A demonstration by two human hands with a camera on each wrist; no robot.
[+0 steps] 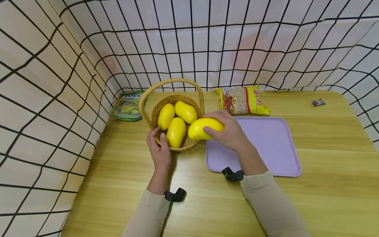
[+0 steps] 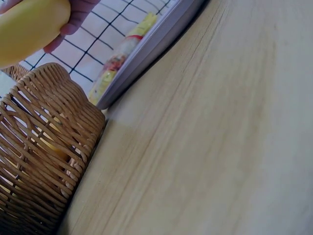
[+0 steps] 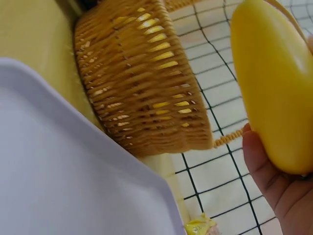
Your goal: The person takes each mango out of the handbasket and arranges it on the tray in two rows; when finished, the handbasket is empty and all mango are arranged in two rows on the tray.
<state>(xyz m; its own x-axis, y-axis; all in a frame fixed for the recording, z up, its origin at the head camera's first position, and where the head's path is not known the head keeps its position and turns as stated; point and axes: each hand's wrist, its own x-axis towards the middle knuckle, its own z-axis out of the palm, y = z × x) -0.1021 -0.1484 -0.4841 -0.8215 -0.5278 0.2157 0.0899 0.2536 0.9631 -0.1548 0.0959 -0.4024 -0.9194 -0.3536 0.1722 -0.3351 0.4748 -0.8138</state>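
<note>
My right hand (image 1: 229,130) grips a yellow mango (image 1: 204,128) between thumb and fingers, over the right rim of a wicker basket (image 1: 185,149). In the right wrist view that mango (image 3: 274,88) is raised beside the basket wall (image 3: 142,83). Three more mangoes lie in the basket: one at the left (image 1: 166,116), one at the back (image 1: 186,112) and one at the front (image 1: 176,132). With my left hand (image 1: 160,153) I hold the basket's front left rim, thumb on the inner side. That hand is out of sight in the left wrist view.
A lilac tray (image 1: 266,144) lies just right of the basket. Behind it is a yellow food bag (image 1: 244,100). A green packet (image 1: 128,106) sits left of the basket, under whose tall handle (image 1: 171,80) the mangoes lie. A small purple wrapper (image 1: 318,102) is far right.
</note>
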